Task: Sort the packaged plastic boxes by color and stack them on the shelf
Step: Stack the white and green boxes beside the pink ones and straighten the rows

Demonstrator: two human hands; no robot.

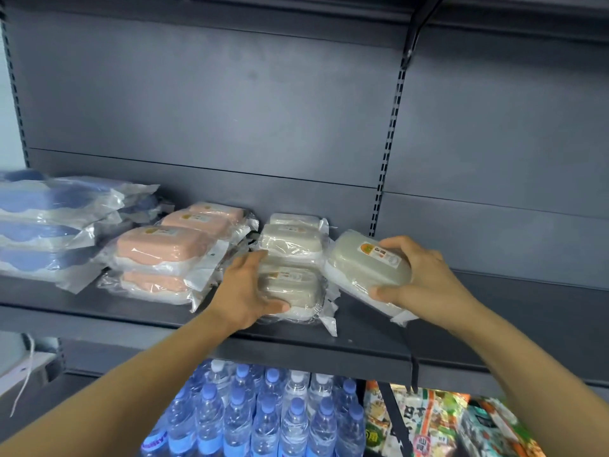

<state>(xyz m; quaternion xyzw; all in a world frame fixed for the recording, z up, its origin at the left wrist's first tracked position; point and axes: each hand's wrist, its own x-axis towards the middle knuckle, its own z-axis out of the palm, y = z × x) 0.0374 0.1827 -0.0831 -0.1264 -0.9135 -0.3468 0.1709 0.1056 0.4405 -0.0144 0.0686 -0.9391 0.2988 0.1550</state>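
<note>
Right hand [425,278] is gripping a grey-white box [369,268] in its clear wrap, fingers curling over the far long edge, thumb pressing the near edge. Box is tilting, left end higher, hanging just above the shelf [494,311] and just right of the grey-white stack.

Left hand [245,288] is wrapping the left side of the front grey-white box [293,288], thumb lying along its near lower edge, fingers reaching up the left side. That box is sitting on the shelf near the front lip. Behind it, two more grey-white boxes [290,239] are lining up toward the back panel.

Pink boxes [161,245] are sitting left of those, stacked two high in front, more behind. Blue boxes [43,222] are piling at far left, cut off by the frame edge.

Hard to read: label print on all the boxes; wrap glare is blurring box edges; left fingertips are partly hiding behind the wrap.

Room: shelf right of the held box is showing bare surface up to the frame edge. Water bottles [263,413] and snack packs [445,423] are sitting on the level below.
</note>
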